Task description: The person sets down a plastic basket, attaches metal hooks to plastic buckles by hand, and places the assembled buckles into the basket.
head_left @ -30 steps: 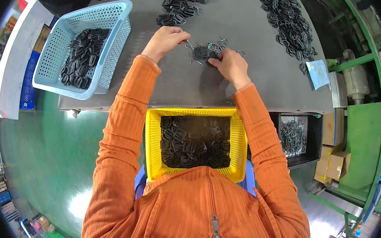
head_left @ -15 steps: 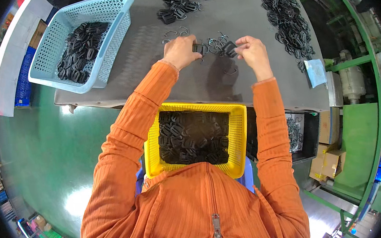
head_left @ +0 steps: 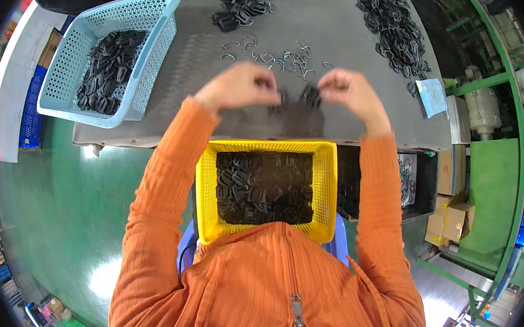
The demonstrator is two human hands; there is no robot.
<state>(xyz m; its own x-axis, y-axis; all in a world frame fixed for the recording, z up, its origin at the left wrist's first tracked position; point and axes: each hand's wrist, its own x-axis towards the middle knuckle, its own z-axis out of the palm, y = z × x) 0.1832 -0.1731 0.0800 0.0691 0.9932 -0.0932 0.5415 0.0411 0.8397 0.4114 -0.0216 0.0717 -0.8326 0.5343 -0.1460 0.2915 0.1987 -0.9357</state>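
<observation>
Both my hands are over the grey table [head_left: 188, 101], just beyond its near edge. My right hand [head_left: 352, 93] pinches a black plastic buckle [head_left: 311, 95] between thumb and fingertips. At the fingertips of my left hand [head_left: 239, 86] is another black buckle [head_left: 282, 96], smeared by motion. Just beyond the hands lie several loose bent metal wire hooks [head_left: 290, 58], scattered on the tabletop. Below the table edge, close to my body, a yellow basket [head_left: 328, 189] holds many black buckles [head_left: 236, 187].
A light blue basket [head_left: 156, 54] with black buckles stands at the left. Piles of black parts lie at the far middle [head_left: 248, 3] and along the right [head_left: 390, 21]. A blue cloth-like piece [head_left: 432, 97] hangs at the right corner. Beneath the table is a black bin [head_left: 427, 186] with wire hooks.
Both hands have drawn back toward me, away from the wire hooks, each with its black buckle. The hooks now lie uncovered on the table. Part of a person appears at the top left.
</observation>
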